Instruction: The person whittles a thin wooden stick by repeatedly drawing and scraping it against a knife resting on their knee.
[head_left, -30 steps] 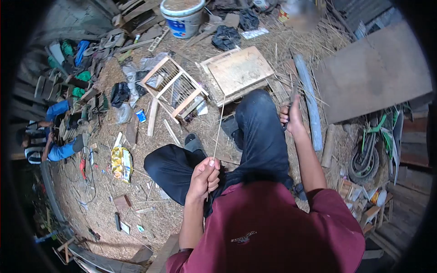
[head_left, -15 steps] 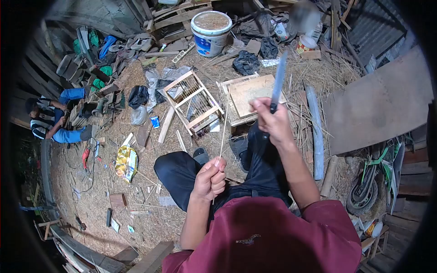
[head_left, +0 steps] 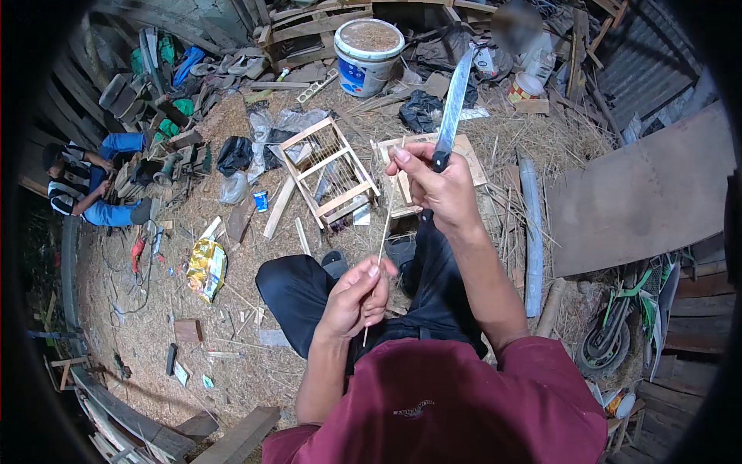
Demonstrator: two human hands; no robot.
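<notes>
Between the fingers of my left hand [head_left: 357,298], low in front of my lap, is a thin pale stick [head_left: 384,232] that slants upward. My right hand [head_left: 442,185] is wrapped round the black handle of a knife [head_left: 454,104], its blade pointing up and away. The thumb and forefinger of that hand are at the upper end of the stick. Beyond my hands lies a pale wooden board [head_left: 468,158] on a low stand, partly hidden by my right hand. Left of it, a slatted wooden frame [head_left: 331,172] with thin bars rests tilted on the ground.
A person [head_left: 73,182] sits at the far left. A white and blue bucket [head_left: 367,58] stands at the back. On the right are a large brown panel [head_left: 641,193], a bluish pole [head_left: 532,232] and a green motorbike [head_left: 618,317]. A yellow bag [head_left: 206,268] lies left on the straw-strewn ground.
My right hand has come from beside my right knee, with the knife, up and left to the stick's upper end. My left hand still holds the stick. The view has shifted.
</notes>
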